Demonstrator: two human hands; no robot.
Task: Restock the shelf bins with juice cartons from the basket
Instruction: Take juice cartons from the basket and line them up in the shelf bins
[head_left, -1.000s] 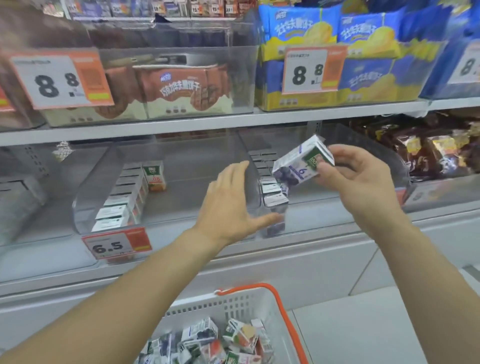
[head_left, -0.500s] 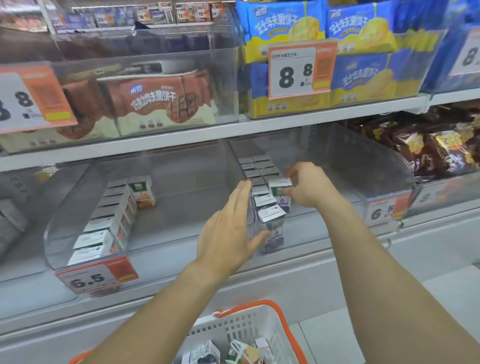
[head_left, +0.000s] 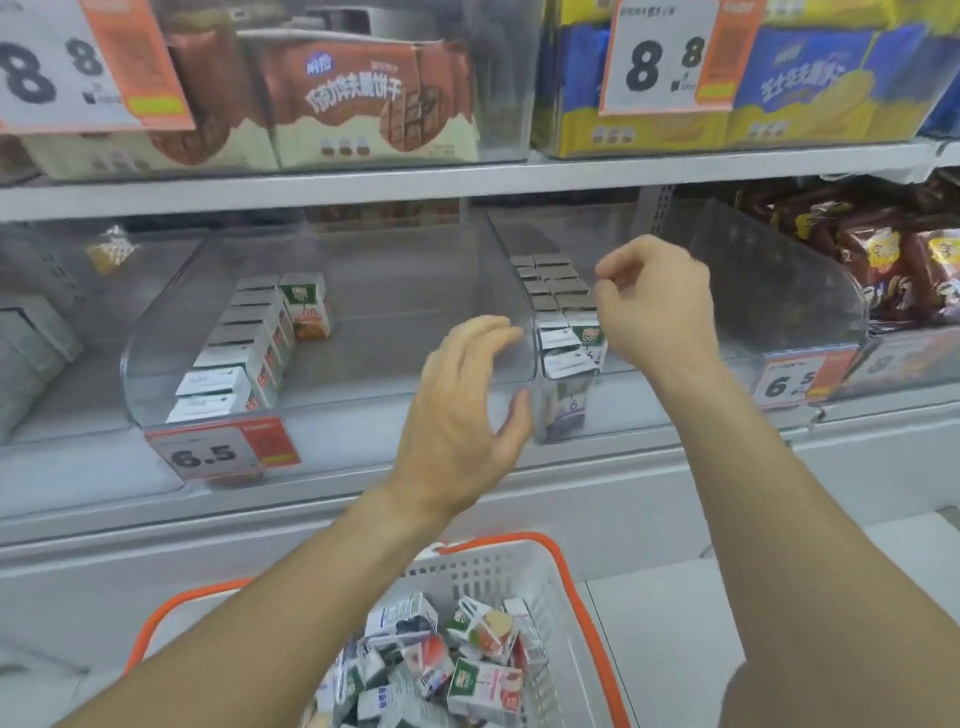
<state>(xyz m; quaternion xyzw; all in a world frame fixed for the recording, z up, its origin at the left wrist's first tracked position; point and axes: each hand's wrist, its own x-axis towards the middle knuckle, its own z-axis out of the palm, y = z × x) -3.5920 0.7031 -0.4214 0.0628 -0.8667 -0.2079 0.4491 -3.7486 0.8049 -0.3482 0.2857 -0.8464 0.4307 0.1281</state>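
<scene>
A grey metal shelf (head_left: 467, 179) carried two clear plastic bins (head_left: 524, 364) part-filled with small juice cartons (head_left: 563, 340). Nearer, a white orange-rimmed basket (head_left: 558, 587) held more. The left hand (head_left: 462, 410) hung relaxed, empty; the right hand (head_left: 657, 301) curled emptily above the right-bin cartons.

White basket (head_left: 483, 571), orange rim; white-green juice cartons (head_left: 483, 680); clear bins (head_left: 363, 332); orange-white price tags (head_left: 223, 449).
</scene>
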